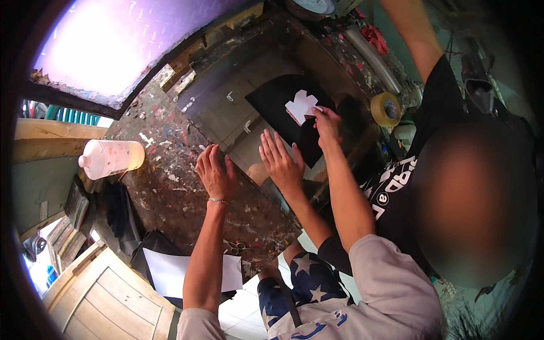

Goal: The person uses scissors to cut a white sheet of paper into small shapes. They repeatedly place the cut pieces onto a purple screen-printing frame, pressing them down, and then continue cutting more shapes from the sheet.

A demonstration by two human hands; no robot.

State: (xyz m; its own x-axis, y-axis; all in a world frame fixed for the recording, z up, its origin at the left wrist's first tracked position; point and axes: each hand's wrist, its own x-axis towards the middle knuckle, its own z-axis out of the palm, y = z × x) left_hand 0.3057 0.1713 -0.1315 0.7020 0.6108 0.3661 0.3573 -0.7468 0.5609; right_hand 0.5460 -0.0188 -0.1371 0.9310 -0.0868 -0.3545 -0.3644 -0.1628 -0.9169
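My right hand [327, 126] pinches the edge of a white paper cut-out [299, 105] with an angular, notched outline. The cut-out lies over a black sheet [283, 126] with a curved edge, which rests on the dark, glossy glass panel [218, 107]. Near the panel's closer edge, my left hand [216, 173] rests on the tabletop, its fingers bent and the thumb apart, with nothing visible in it. Between my hands, a co-worker's hand [281, 163] lies flat with fingers stretched at the black sheet's near edge.
The co-worker in black [391, 187] is close on my right. A paint-spattered table [164, 192] carries a plastic bottle [113, 158] at left, scissors [234, 247] and white paper [164, 272] nearby. Yellowish tape [385, 109] and a metal tube [373, 59] lie at right; a bright framed screen [130, 51] rises far left.
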